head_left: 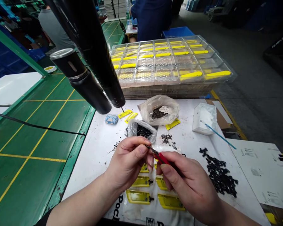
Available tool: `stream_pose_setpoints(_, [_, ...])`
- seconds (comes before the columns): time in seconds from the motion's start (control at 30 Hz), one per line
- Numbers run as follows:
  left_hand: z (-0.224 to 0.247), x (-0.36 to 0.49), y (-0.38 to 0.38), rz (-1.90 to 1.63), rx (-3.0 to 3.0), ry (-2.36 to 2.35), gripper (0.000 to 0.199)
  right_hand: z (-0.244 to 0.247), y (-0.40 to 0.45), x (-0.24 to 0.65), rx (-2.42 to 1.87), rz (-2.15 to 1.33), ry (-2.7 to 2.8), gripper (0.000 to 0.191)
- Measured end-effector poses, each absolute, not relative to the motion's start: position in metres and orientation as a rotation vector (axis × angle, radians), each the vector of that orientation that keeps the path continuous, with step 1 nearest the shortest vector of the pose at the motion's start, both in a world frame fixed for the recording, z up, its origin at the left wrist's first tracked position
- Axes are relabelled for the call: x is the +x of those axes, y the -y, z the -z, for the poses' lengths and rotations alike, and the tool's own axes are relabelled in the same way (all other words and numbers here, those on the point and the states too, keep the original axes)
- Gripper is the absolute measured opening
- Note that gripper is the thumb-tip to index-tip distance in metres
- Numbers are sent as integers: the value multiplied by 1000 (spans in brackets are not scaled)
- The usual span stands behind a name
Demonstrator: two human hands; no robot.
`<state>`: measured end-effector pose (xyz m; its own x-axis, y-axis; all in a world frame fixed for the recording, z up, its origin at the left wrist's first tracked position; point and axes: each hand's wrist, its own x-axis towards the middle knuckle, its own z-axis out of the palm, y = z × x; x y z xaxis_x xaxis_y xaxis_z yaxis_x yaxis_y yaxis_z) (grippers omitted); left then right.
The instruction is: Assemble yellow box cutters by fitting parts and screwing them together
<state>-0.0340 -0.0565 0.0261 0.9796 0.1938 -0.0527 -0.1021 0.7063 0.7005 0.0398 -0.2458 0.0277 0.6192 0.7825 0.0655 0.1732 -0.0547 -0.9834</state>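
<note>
My left hand pinches a tiny dark part between thumb and forefinger, above the middle of the white work surface. Fingers of my right hand are wrapped round a red-handled tool, whose dark tip meets the part at my left fingertips. What exactly the part is cannot be made out. Below both hands lie yellow handle pieces in two columns, some with small black parts at their right ends; my hands hide several of them.
Beyond my hands are a bag of black bits and a larger bag. Black pieces are heaped right, near a white container. A black driver hangs overhead; behind stands a clear tray. A person is beyond.
</note>
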Motion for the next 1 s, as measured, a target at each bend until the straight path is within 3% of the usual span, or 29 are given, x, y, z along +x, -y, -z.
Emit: stream_pose_setpoints(1.0, [-32, -34, 58, -189, 804, -84, 9, -24, 247, 37, -1620, -525, 805, 24])
